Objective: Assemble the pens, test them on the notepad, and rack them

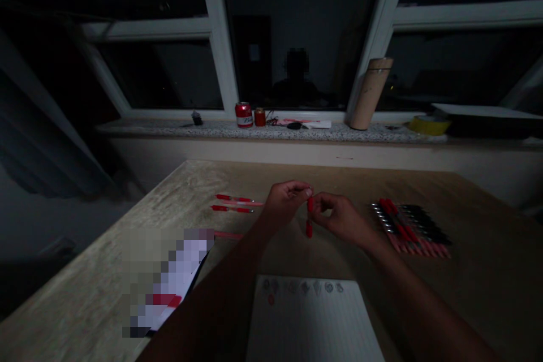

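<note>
A red pen [309, 228] is held upright above the table between my two hands. My left hand [285, 201] pinches its upper end with thumb and fingertips. At its middle, the fingers of my right hand [339, 216] close on the barrel from the right. Below the hands lies a lined notebook [311, 322] with a row of small dark scribbles along its top and one red scribble under them. Red pens [232, 209] rest to the left of my left hand, with pink sticks beside them, partly hidden by my arm.
A row of black and pink pens [424, 226], red ones on top, lies at the right. A blurred-out phone or tablet [190, 260] lies at the left. On the windowsill stand a red can [244, 115], a small jar [260, 117], a tall flask [370, 95] and yellow tape [429, 125].
</note>
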Available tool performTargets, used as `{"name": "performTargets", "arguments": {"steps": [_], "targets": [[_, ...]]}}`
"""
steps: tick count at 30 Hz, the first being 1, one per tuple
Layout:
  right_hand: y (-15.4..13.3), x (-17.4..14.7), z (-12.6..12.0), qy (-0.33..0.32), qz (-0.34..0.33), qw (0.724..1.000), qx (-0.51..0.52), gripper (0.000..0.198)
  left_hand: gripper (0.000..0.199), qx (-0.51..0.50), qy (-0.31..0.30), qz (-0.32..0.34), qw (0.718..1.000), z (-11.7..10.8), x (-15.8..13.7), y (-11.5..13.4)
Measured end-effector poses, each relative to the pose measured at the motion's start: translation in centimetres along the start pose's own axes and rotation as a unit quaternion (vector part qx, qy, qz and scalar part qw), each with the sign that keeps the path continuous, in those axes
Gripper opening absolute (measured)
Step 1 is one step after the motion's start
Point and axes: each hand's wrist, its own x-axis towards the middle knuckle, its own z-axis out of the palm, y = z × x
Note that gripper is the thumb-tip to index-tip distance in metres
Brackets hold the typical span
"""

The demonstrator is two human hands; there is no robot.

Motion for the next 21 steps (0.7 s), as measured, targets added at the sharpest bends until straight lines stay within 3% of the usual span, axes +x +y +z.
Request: {"name": "performTargets", "arguments": {"steps": [21], "targets": [[-0.08,0.03,-0.11,0.0,0.002,1.0,0.014,0.004,0.026,0.046,-0.016,0.009,0.999,-0.23,0.03,-0.23]]}}
